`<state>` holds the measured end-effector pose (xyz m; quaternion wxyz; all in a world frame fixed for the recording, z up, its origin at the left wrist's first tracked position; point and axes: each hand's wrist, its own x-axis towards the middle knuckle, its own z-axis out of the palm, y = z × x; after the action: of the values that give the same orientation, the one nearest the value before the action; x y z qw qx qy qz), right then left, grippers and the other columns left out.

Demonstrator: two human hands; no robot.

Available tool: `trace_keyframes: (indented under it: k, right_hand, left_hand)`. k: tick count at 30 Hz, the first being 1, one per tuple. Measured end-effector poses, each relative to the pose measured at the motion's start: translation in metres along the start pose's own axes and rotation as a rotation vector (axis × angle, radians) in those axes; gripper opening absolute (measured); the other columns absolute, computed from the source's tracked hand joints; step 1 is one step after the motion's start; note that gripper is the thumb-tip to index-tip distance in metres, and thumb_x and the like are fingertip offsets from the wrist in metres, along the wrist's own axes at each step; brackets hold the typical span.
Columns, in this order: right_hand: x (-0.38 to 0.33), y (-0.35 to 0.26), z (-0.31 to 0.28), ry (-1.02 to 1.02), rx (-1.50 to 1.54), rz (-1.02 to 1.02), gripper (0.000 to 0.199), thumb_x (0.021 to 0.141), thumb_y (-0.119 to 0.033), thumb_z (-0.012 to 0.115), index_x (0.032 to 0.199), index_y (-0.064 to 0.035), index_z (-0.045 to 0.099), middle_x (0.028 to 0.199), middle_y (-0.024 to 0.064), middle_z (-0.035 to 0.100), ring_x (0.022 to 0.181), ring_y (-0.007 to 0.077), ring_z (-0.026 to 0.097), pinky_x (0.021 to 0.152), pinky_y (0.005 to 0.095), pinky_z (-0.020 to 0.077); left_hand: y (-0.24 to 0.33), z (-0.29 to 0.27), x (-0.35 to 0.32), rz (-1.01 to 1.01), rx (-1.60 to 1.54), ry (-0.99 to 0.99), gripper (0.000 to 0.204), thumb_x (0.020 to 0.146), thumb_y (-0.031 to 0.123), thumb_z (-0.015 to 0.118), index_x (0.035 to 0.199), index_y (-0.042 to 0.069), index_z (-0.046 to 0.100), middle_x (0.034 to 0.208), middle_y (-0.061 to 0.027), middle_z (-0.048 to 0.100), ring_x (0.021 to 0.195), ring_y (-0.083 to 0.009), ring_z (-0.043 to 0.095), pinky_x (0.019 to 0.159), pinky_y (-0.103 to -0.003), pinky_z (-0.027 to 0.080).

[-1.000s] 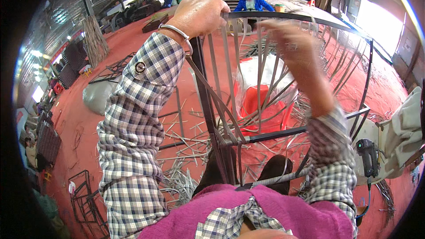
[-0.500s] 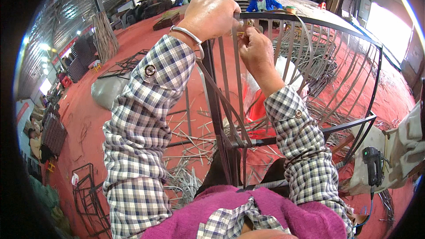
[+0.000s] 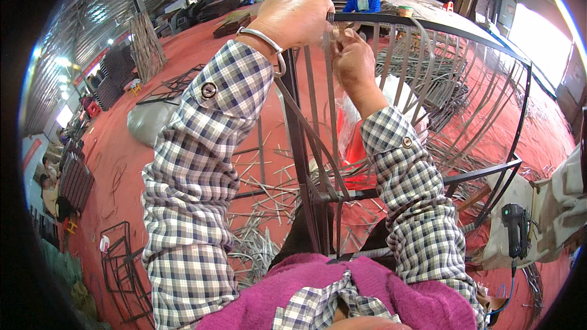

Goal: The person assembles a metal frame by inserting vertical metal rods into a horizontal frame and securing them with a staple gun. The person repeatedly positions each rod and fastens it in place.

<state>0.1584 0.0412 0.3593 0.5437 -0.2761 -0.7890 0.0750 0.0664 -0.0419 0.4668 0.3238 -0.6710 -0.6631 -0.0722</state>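
A dark metal frame (image 3: 524,107) stands upright before me, with flat brown woven-furniture strips (image 3: 331,95) running from its top rail to its lower rail. My left hand (image 3: 296,17) is closed at the top left corner, on a strip wound round the rail; its fingertips are mostly hidden. Just below the rail and to the right, my right hand (image 3: 356,61) is closed in a pinch beside the strips. What lies between its fingers is too small to make out. More strips slant down to a bunched wrap (image 3: 327,197) on the lower rail.
A black power tool (image 3: 515,229) with a blue cable hangs at the right by beige cloth (image 3: 559,201). Loose strips (image 3: 260,247) litter the red floor. Bare metal frames (image 3: 125,269) lie at left. A person in blue (image 3: 362,3) sits beyond the top rail.
My right hand has shifted slightly, its fingers turning near the top rail. My left hand keeps its place at the corner. The person in blue has drawn an arm in.
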Motion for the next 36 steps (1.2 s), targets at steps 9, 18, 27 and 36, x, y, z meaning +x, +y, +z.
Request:
trace_keyframes:
  k: [9, 18, 27, 36]
  right_hand:
    - [0.001, -0.025, -0.061, 0.072, 0.668, -0.257, 0.028, 0.090, -0.023, 0.056, 0.073, -0.0024, 0.064, 0.081, 0.0011, 0.057, 0.076, 0.0147, 0.050, 0.067, 0.0285, 0.0401]
    - [-0.026, -0.016, -0.041, -0.077, 1.199, 0.112, 0.034, 0.095, -0.028, 0.050, 0.079, -0.0016, 0.064, 0.065, -0.0028, 0.054, 0.054, 0.0022, 0.036, 0.049, 0.0177, 0.0296]
    - [0.125, 0.010, -0.059, -0.525, 0.319, -0.018, 0.022, 0.078, -0.016, 0.060, 0.063, 0.0004, 0.064, 0.055, 0.0071, 0.057, 0.052, 0.0111, 0.051, 0.049, 0.0288, 0.0414]
    - [0.102, -0.003, -0.072, 0.028, -0.407, -0.907, 0.027, 0.087, -0.027, 0.054, 0.108, -0.0133, 0.063, 0.070, 0.0067, 0.060, 0.061, 0.0186, 0.058, 0.059, 0.0279, 0.0464]
  left_hand:
    - [-0.001, 0.008, -0.004, 0.083, 0.081, 0.198, 0.022, 0.079, 0.030, 0.062, 0.097, 0.016, 0.067, 0.080, -0.0098, 0.067, 0.079, -0.0267, 0.065, 0.068, -0.038, 0.051]
    - [0.000, 0.010, -0.003, 0.139, 0.144, 0.160, 0.025, 0.079, 0.035, 0.062, 0.091, 0.014, 0.067, 0.079, -0.0072, 0.067, 0.075, -0.0268, 0.066, 0.063, -0.038, 0.052]
    - [0.013, 0.006, -0.002, 0.002, 0.033, 0.355, 0.027, 0.079, 0.035, 0.064, 0.100, 0.018, 0.061, 0.078, -0.0066, 0.067, 0.073, -0.0247, 0.066, 0.063, -0.038, 0.051]
    - [0.010, 0.002, -0.009, 0.046, 0.024, 0.304, 0.027, 0.078, 0.034, 0.064, 0.103, 0.025, 0.067, 0.080, -0.0046, 0.068, 0.076, -0.0235, 0.066, 0.064, -0.037, 0.052]
